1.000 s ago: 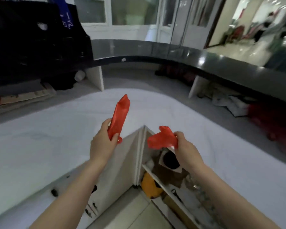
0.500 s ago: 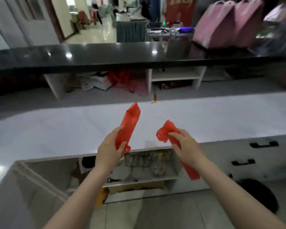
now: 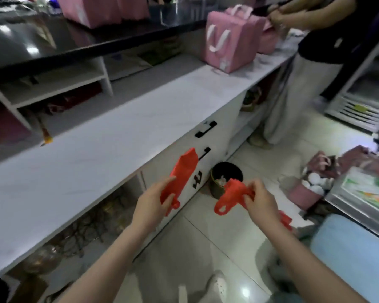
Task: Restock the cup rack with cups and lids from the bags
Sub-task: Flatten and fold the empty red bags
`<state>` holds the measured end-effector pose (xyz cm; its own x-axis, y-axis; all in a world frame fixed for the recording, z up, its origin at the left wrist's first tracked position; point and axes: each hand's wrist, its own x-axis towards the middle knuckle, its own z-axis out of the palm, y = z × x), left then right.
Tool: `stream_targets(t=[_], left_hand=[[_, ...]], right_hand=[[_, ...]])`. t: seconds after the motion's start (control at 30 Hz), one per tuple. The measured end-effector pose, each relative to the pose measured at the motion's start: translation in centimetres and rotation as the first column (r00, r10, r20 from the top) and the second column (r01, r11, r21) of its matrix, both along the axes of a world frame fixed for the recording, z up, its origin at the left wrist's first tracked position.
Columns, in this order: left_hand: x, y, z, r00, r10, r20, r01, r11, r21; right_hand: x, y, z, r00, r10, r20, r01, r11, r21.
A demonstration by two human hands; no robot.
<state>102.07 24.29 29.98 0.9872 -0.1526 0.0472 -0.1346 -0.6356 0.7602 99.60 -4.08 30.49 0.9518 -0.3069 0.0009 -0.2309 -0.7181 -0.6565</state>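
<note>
Gripping one flattened red bag (image 3: 184, 169) is the left hand (image 3: 150, 206); the right hand (image 3: 260, 204) pinches a second, bunched red bag (image 3: 232, 193), handles dangling.

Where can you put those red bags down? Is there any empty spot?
The white countertop is bare from its near end up to the pink bag. The floor tiles between cabinet and blue box are free too. Crowded: the floor at right, past the black bin, with piled bags.

Shop service area: long white counter (image 3: 109, 136), pink gift bags (image 3: 230, 43), display fridge (image 3: 359, 101).
</note>
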Motion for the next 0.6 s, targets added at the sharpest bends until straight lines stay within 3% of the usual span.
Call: stream_targets(t=[0.2, 0.4, 0.6], left_hand=[[8.2, -9.1, -2.2, 0.989, -0.133, -0.071, 0.141, 0.984, 0.110], [16.7, -18.3, -6.5, 0.976, 0.017, -0.217, -0.020, 1.000, -0.011], [24.0, -24.9, -10.6, 0.902, 0.018, -0.432, -0.048, 0.997, -0.058]], right_hand=[[5.2, -8.1, -2.6, 0.990, -0.129, -0.064, 0.135, 0.986, 0.101], [13.8, -16.5, -5.3, 0.982, -0.173, -0.081, 0.180, 0.979, 0.095], [21.7, -22.0, -9.0, 0.959, -0.174, -0.223, 0.221, 0.952, 0.210]])
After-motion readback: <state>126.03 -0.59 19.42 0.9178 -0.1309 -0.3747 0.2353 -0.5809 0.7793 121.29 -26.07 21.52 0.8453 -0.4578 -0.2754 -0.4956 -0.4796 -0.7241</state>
